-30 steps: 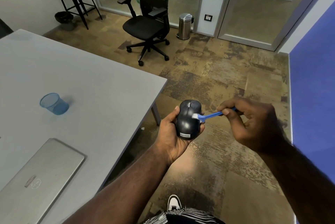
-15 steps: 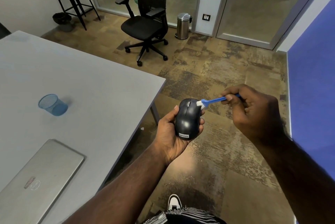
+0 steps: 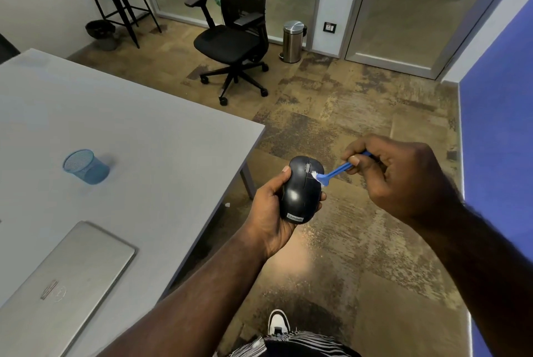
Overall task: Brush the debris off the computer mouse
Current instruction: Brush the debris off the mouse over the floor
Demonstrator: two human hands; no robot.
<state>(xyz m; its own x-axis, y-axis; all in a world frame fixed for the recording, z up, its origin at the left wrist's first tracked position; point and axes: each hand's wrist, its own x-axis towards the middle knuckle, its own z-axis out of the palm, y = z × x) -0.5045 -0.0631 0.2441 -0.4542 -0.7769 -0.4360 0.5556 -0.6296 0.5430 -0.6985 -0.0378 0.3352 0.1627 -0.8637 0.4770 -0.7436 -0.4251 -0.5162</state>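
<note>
The left hand (image 3: 271, 212) is palm up with its fingers (image 3: 322, 198) curled round the mouse (image 3: 302, 189). The right hand (image 3: 403, 177) pinches the brush (image 3: 334, 173).

Black mouse (image 3: 302, 192), blue brush (image 3: 337, 171)

Head-worn view, forward and down.
</note>
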